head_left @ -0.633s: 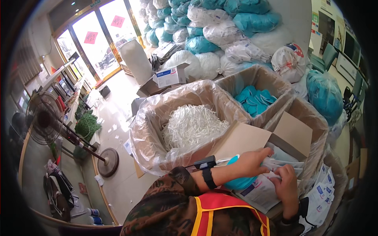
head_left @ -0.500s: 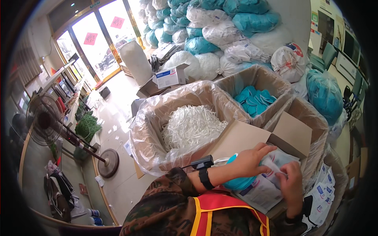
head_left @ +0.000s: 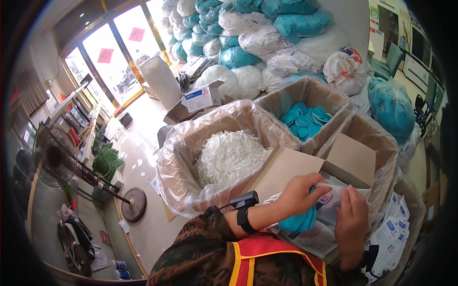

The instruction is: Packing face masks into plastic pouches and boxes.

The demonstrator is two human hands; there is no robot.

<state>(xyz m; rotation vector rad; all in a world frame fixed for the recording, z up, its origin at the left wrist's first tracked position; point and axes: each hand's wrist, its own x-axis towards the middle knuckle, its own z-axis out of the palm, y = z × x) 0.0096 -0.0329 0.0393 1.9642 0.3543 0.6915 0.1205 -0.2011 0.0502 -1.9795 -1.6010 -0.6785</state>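
A translucent white printed pouch [head_left: 329, 199] is stretched between my hands over a cardboard box. My left hand [head_left: 301, 193] is closed, its thumb and fingers pinching the pouch's left side. My right hand [head_left: 352, 221] grips the opposite edge, fingers bent together. Below my left hand sits a bundle of soft teal pieces [head_left: 299, 222] with white strap-like bands at its left; whether my palm also holds it is hidden. More flat pouches [head_left: 312, 237] lie beneath, inside the open cardboard box [head_left: 350, 159] with raised flaps.
Plastic-lined cartons stand ahead: one with a heap of white strips [head_left: 231, 157], another with teal pads [head_left: 305, 121]. At right, a lined bin holds printed packets [head_left: 392, 238]. Stuffed bags [head_left: 238, 57] are piled behind. A floor fan [head_left: 55, 155] stands at left.
My hands have brought the pouch up flatter, its printed face now showing between them. My right hand's fingers have straightened upward. The teal bundle has shifted slightly right under my left hand.
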